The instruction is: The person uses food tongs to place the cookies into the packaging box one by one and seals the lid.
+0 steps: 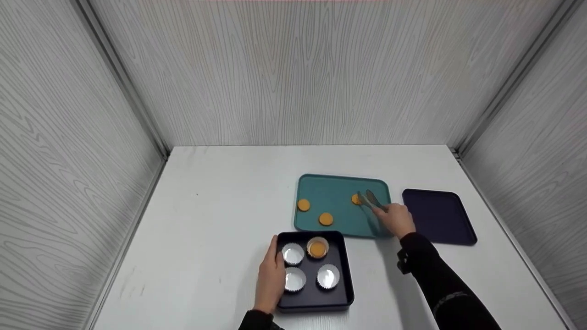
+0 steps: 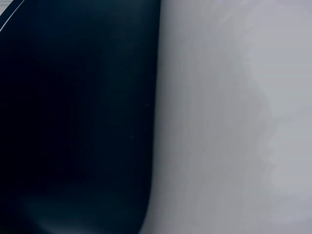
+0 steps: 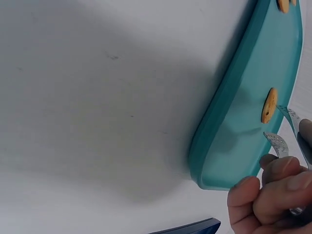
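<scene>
My left hand (image 1: 269,280) holds the left side of a dark navy square baking pan (image 1: 314,299), whose wall fills the left part of the left wrist view. Several white paper baking cups (image 1: 328,277) stand in the pan, and one at its back has a round cookie (image 1: 317,250) in it. My right hand (image 1: 395,219) grips metal tongs (image 1: 376,200) over the teal tray (image 1: 339,188). Their tips are apart, close to a round golden cookie (image 3: 269,106); I cannot tell whether they touch it.
Two more cookies, one left (image 1: 303,205) and one near the front (image 1: 326,219), lie on the teal tray. A dark purple tray (image 1: 438,215) lies at the right, beyond my right wrist. White table (image 1: 220,206) extends to the left; grey wood-grain panels (image 1: 275,73) enclose the back and sides.
</scene>
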